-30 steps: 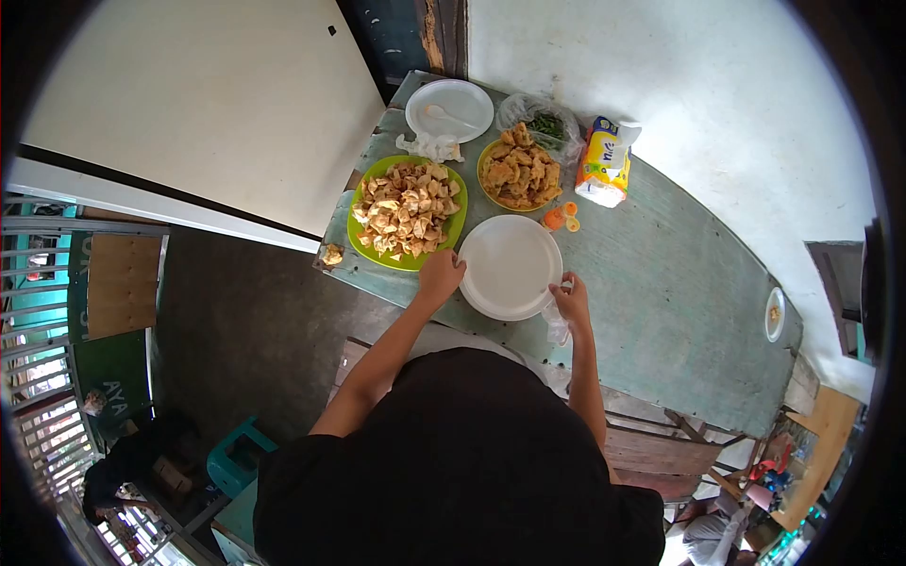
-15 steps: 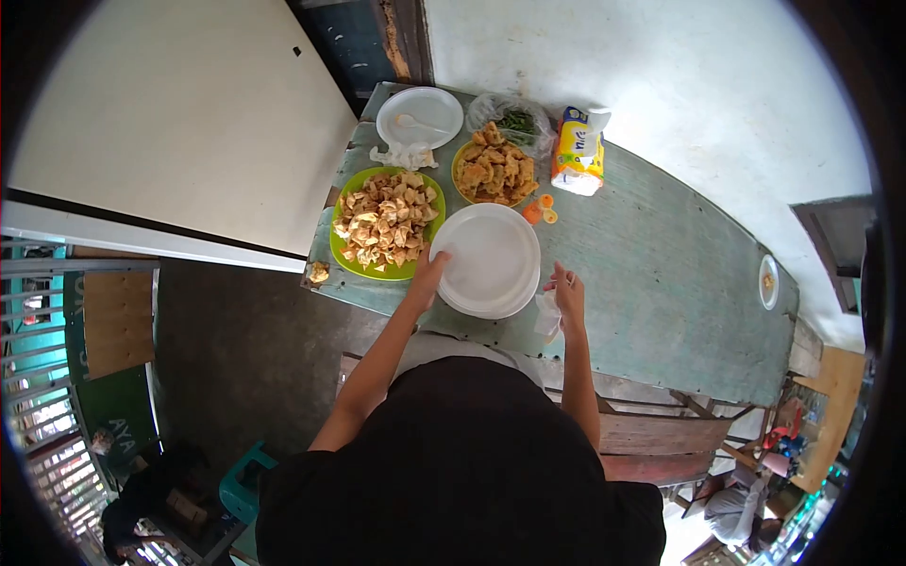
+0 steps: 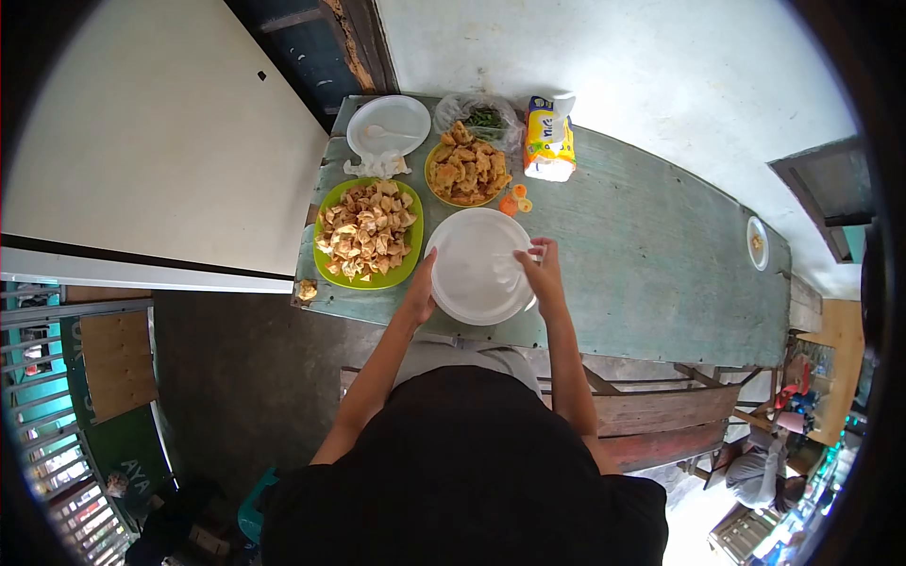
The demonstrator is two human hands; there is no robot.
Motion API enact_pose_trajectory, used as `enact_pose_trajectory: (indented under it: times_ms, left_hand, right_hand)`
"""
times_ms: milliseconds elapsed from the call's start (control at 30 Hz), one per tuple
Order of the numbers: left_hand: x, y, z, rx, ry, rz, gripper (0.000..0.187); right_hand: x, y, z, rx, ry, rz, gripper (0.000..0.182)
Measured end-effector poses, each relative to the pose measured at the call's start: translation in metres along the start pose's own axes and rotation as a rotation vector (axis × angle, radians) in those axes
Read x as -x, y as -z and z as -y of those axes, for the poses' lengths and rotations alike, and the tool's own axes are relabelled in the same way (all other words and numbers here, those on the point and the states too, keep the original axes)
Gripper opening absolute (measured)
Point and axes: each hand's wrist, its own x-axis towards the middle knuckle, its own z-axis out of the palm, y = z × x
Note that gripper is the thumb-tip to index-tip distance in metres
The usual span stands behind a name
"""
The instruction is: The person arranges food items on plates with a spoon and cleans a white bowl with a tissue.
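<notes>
A round white plate [image 3: 472, 300] is in front of me at the table's near edge. My left hand [image 3: 421, 294] grips its left rim, with the thumb over the edge. On the plate's right side my right hand [image 3: 543, 272] pinches a crumpled white tissue [image 3: 508, 268], which lies against the plate's inner surface. Part of the tissue is hidden by the hand. Just left of my left hand stands a green plate [image 3: 324, 264] piled with folded fried wontons [image 3: 370, 226]. Beyond the white plate is a yellow-green plate of fried fritters [image 3: 466, 170].
Orange and yellow small caps or cups [image 3: 514, 201] lie beside the fritters. A tissue pack [image 3: 550, 141], a plastic bag of greens [image 3: 486, 119] and a white plate with a spoon [image 3: 415, 115] stand along the back. A small dish [image 3: 758, 243] sits far right; a bench [image 3: 661, 420] is below.
My right hand has moved from beside the plate to over its right side, bringing the tissue onto it. My left hand stays on the left rim. The view has shifted slightly.
</notes>
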Motion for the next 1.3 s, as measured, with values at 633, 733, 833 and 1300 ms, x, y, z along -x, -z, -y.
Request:
enact_pose_trajectory:
  times_ms: [633,733,833,1300]
  left_hand:
    - [0.013,-0.015,0.011,-0.048,-0.067,0.104,0.055]
    - [0.018,-0.027,0.010,-0.149,-0.126,0.138,0.055]
    - [0.014,-0.024,0.012,-0.170,-0.152,0.105,0.054]
    - [0.013,-0.020,-0.005,-0.122,-0.145,0.070,0.048]
  right_hand:
    - [0.015,-0.019,0.015,0.556,0.570,-0.371,0.013]
    - [0.009,-0.036,0.009,0.648,0.631,-0.353,0.009]
    - [0.018,-0.053,0.014,0.740,0.598,-0.237,0.017]
    - [0.053,-0.040,0.022,0.770,0.951,0.596,0.036]
